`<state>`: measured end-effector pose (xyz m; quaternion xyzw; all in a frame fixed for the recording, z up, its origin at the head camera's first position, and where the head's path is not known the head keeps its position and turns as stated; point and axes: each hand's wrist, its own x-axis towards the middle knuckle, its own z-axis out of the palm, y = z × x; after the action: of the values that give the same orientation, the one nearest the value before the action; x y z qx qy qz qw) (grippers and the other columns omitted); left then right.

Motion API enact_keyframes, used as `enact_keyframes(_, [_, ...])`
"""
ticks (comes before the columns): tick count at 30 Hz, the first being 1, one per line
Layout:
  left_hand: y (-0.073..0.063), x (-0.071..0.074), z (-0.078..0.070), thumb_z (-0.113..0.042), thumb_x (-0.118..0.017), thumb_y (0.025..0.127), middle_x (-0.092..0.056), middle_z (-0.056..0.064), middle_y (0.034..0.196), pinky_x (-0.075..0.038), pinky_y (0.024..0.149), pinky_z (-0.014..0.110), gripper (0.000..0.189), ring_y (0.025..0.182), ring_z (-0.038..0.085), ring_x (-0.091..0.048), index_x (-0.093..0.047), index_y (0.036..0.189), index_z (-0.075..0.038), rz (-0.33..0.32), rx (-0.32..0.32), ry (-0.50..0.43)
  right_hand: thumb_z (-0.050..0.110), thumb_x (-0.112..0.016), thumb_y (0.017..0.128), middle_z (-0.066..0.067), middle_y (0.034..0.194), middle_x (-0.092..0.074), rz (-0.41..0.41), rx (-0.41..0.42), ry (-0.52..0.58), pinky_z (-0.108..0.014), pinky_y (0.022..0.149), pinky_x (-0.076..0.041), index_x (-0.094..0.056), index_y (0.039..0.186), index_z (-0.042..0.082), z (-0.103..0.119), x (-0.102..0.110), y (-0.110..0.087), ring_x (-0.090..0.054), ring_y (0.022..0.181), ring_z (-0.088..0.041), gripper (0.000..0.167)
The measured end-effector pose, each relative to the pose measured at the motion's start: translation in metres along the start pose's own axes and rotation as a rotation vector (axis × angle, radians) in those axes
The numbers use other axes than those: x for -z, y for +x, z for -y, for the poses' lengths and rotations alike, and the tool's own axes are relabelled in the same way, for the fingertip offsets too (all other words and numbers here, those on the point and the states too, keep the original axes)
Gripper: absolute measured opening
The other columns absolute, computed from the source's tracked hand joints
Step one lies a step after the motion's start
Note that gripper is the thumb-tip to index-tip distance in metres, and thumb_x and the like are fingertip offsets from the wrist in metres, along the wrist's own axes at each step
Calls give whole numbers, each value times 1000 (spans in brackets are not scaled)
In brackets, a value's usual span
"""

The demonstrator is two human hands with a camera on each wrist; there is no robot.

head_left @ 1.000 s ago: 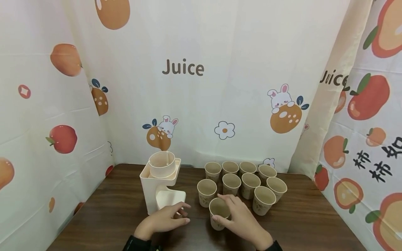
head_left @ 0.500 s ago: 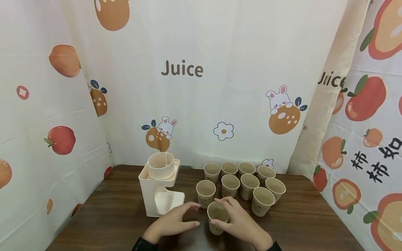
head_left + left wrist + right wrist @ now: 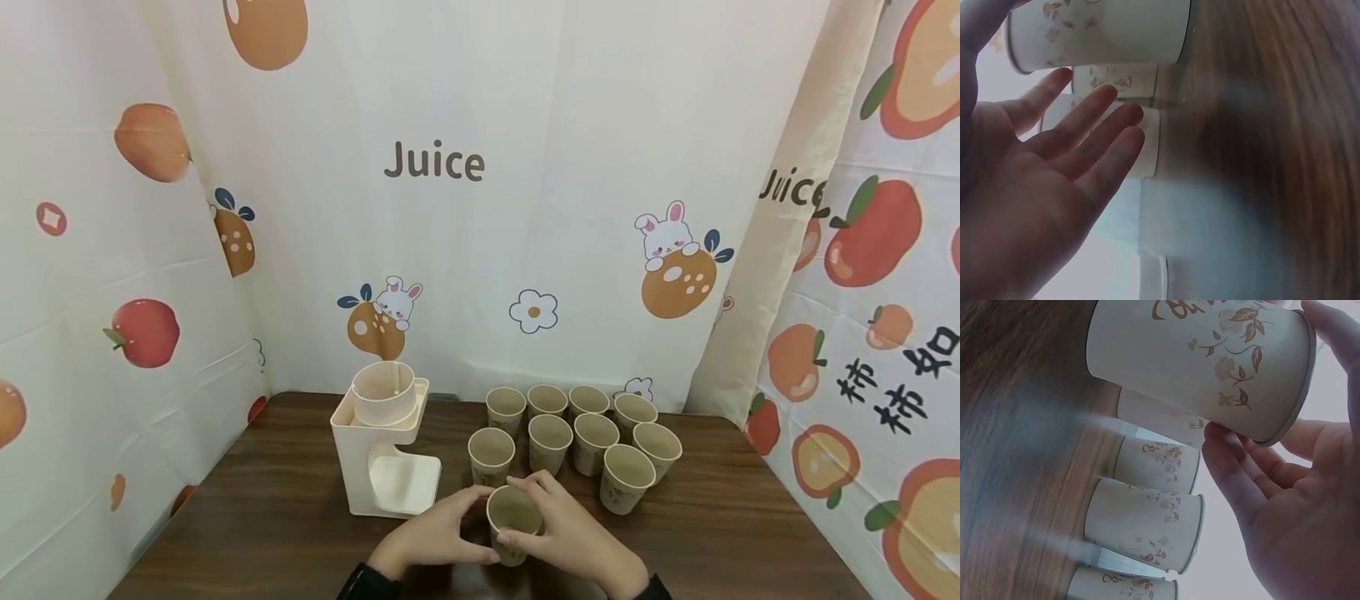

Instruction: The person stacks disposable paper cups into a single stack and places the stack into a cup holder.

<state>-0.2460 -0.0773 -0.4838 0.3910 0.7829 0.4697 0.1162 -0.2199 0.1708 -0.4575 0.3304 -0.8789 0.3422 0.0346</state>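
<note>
A floral-printed paper cup [image 3: 514, 510] stands upright on the dark wood-grain table [image 3: 247, 508], at the lower centre of the frame, between a person's hands. The right hand [image 3: 568, 535] grips it near the rim, thumb on the near side and curled fingers on the far side. The left hand [image 3: 433, 530] is at the cup's left, its fingers slightly apart and extended, thumb and index spread around that side; whether they touch the cup cannot be told.

Nine more paper cups [image 3: 621, 490] stand upright in a loose cluster right of centre, just behind the gripped one. At centre left is a cream plastic dispenser [image 3: 354, 471], with a round, open-topped cylinder [image 3: 384, 408] above and a flat tray [image 3: 411, 483] at its base, near the left hand. Dark sleeves [image 3: 367, 585] show at the bottom edge. A pale cloth backdrop [image 3: 525, 108], printed with fruit, rabbits and "Juice", fills the upper frame.
</note>
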Motion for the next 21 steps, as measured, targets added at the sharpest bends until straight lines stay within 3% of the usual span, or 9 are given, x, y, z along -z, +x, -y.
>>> enact_keyframes(7, [8,-7,0,-25,-81,86,-61,12,130,-44,99,30,66,118,24,-59,-47,141,-10,24,-23,-111,48,-71,92,-6,115,-52,-9,39,-14,-21,65,-50,-52,139,-4,2,-1,0,-53,71,-2,72])
enact_keyframes(15, [14,-19,2,-24,-81,84,-63,10,125,-48,90,28,67,111,22,-62,-47,140,-11,12,8,-187,54,-69,91,-4,117,-54,-29,46,-92,-30,83,-51,-55,134,0,5,-3,0,-58,101,-16,71])
enact_keyframes(21, [16,-25,6,-18,-82,83,-60,16,127,-49,91,29,69,112,28,-61,-45,141,-9,-6,6,-303,55,-70,90,-2,117,-54,-44,55,-103,-32,86,-51,-57,133,2,6,-2,0,-57,104,-18,70])
